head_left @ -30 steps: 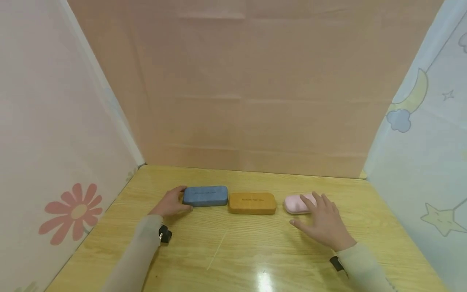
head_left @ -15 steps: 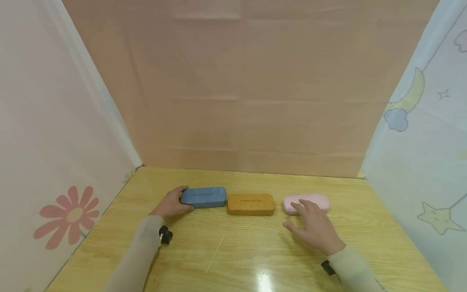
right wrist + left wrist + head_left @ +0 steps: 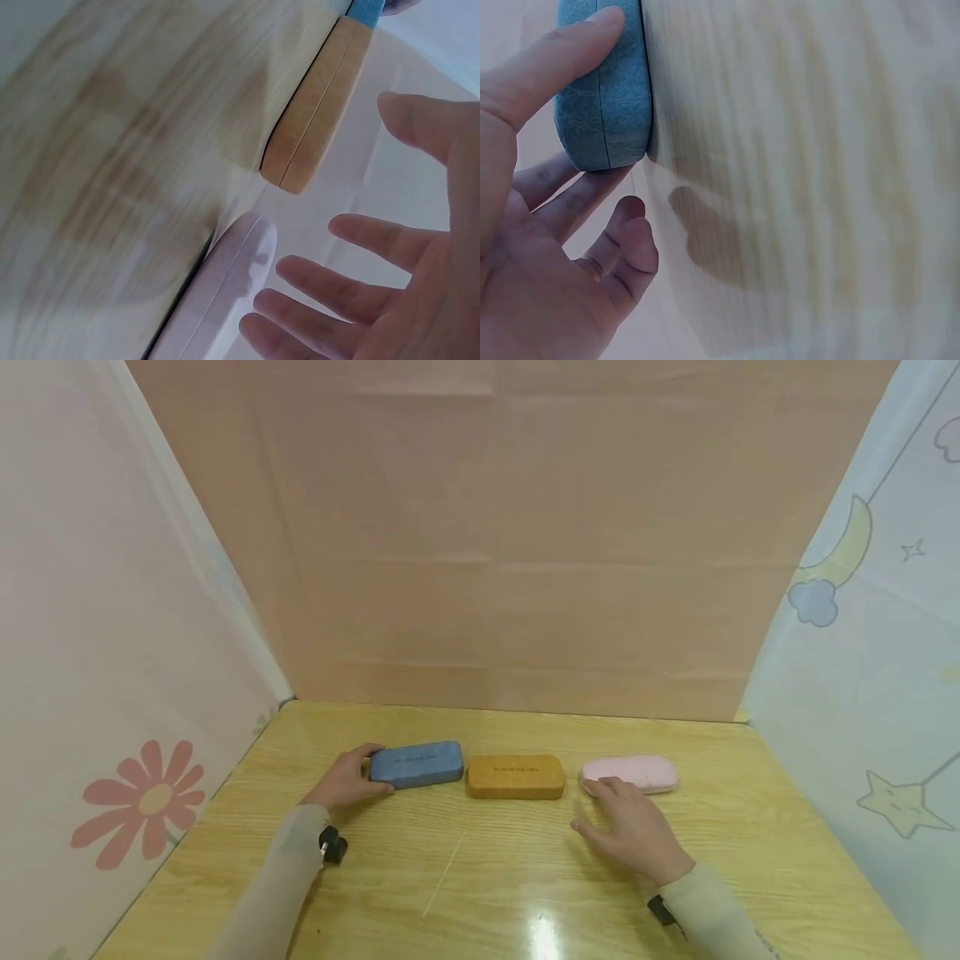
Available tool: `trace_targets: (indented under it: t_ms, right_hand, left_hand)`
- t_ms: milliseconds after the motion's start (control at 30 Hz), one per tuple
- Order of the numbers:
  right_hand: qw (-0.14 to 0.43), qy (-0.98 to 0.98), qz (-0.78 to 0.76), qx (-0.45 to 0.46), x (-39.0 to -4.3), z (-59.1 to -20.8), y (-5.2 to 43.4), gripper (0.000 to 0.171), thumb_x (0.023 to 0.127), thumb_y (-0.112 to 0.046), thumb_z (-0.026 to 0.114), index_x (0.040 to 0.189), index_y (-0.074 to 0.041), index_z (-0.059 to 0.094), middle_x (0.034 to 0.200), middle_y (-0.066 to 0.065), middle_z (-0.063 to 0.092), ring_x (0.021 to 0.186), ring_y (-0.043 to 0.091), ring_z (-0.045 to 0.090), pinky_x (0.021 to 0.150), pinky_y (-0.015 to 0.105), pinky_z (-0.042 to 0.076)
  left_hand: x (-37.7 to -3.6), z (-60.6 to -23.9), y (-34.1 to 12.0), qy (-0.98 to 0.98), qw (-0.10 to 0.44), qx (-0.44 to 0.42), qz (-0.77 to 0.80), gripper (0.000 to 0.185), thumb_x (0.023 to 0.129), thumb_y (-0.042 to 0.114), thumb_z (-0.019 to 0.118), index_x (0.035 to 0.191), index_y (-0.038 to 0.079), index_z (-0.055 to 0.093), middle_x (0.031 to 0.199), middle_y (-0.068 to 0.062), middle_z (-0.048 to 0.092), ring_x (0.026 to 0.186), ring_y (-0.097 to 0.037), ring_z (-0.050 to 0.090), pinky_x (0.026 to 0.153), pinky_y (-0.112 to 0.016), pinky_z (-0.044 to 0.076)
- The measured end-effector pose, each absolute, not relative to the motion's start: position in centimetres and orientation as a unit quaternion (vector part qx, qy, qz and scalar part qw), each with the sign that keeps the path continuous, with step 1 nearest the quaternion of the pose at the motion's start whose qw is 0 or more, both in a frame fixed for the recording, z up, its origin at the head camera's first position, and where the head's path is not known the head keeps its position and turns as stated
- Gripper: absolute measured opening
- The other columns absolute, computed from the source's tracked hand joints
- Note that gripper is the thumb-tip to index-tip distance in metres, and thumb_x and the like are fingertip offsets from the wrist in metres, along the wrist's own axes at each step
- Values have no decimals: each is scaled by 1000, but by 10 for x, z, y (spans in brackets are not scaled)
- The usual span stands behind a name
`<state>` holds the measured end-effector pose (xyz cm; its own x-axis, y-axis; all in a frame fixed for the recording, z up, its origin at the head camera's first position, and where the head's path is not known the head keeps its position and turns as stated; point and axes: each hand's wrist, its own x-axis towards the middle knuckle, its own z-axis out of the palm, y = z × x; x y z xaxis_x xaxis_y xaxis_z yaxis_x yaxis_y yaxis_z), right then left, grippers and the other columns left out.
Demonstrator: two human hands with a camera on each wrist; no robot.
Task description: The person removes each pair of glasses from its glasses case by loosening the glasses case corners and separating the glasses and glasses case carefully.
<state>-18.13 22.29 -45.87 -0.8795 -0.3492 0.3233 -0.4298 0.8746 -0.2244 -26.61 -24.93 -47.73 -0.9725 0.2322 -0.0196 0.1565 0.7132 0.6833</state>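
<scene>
A blue glasses case (image 3: 417, 764) lies at the left of a row, gripped at its left end by my left hand (image 3: 347, 782). In the left wrist view the thumb (image 3: 574, 56) presses one side of it and fingers reach round the other. An orange glasses case (image 3: 515, 777) lies in the middle, with dark lettering on its lid. At the right is a pink glasses case (image 3: 637, 772), partly covered by my right hand (image 3: 633, 831) in the head view. That hand is spread, its fingers fairly straight and apart from the pink case in the right wrist view.
The cases lie on a wood-grain table (image 3: 480, 877). Behind it rises a plain tan sheet (image 3: 480, 543). A pale wall with a red flower (image 3: 153, 799) stands at the left, and one with a moon and star (image 3: 906, 806) at the right.
My right hand has moved left and nearer the front, baring more of the pink case. The blue case has turned slightly, its left end nearer the front, in my left hand's grip.
</scene>
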Motion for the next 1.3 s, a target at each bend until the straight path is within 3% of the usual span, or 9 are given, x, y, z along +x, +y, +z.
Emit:
trace_targets:
  t_ms: [467,967,1300]
  right_hand:
    - [143,-960,122,207,-180,-457,222,66,88,-46,73,137,-4,60,114,15,67,90,26,66,73,42,56]
    - [128,-961,145,199,-177,-458,221,68,90,-46,71,140,-4,56,118,18,67,97,32,66,75,46,56]
    - [121,-963,144,194,-174,-462,219,71,89,-47,71,142,-4,54,121,17,67,100,33,66,77,48,56]
  left_hand:
    - [-250,-470,-265,931,46,109,346,79,76,33,89,141,6,53,134,-21,56,120,-42,54,97,-58,46]
    - [-223,-467,-262,934,56,96,339,77,73,33,91,138,13,57,132,-15,59,109,-30,57,92,-51,48]
    - [-208,-465,-246,931,56,119,341,73,71,26,92,134,8,59,132,-15,60,120,-35,56,97,-55,47]
